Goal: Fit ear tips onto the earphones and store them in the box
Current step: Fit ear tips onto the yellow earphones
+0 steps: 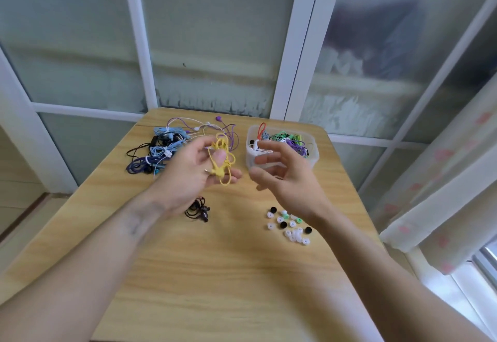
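My left hand (193,172) holds a coiled yellow earphone (223,161) above the table's middle, with the thumb laid over the cable loops. Just to its right, my right hand (285,172) hovers with loosely curled fingers and holds nothing, in front of the clear plastic box (312,159). Several coloured earphones fill that box. Loose ear tips (290,224) in white, black and green lie scattered on the table near my right wrist. A black earphone (199,210) lies on the wood below my left hand.
A tangled pile of blue, purple, black and white earphones (166,148) lies at the back left of the wooden table (215,274). Frosted glass panels stand behind the table, and a curtain (443,193) hangs at the right.
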Demonstrator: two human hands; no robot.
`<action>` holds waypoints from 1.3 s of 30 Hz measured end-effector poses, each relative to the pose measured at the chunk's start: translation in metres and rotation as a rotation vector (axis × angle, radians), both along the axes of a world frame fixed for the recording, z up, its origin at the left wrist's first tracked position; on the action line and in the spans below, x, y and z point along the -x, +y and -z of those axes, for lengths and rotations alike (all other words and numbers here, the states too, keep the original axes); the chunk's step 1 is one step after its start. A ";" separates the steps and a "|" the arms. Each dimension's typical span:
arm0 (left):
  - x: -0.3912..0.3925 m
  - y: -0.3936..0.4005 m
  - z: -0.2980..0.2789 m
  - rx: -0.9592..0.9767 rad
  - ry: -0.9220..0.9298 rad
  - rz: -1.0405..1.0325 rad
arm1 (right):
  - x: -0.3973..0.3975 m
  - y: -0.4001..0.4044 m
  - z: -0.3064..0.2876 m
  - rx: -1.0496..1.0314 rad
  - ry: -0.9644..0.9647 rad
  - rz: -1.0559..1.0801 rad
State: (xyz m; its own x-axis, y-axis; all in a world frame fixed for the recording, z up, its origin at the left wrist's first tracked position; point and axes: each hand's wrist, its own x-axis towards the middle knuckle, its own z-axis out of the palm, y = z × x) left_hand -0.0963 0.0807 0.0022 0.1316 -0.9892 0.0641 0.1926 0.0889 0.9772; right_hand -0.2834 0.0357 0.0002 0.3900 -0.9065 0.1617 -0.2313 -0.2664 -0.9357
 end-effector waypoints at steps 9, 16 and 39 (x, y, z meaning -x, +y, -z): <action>0.040 0.035 0.021 -0.218 0.045 -0.061 | 0.013 0.035 0.018 -0.191 -0.017 -0.190; 0.050 0.046 0.031 -0.283 -0.201 0.033 | 0.016 0.062 0.044 0.057 0.004 -0.024; 0.055 0.058 0.040 -0.267 -0.369 0.360 | 0.064 0.048 0.036 0.034 -0.041 -0.004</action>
State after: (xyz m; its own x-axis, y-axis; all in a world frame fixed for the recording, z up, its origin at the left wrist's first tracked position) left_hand -0.1511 0.1389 -0.0380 -0.1998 -0.9558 -0.2157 -0.1926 -0.1775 0.9651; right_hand -0.3470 0.0840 -0.0357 0.3855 -0.8989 0.2084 -0.1915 -0.2989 -0.9349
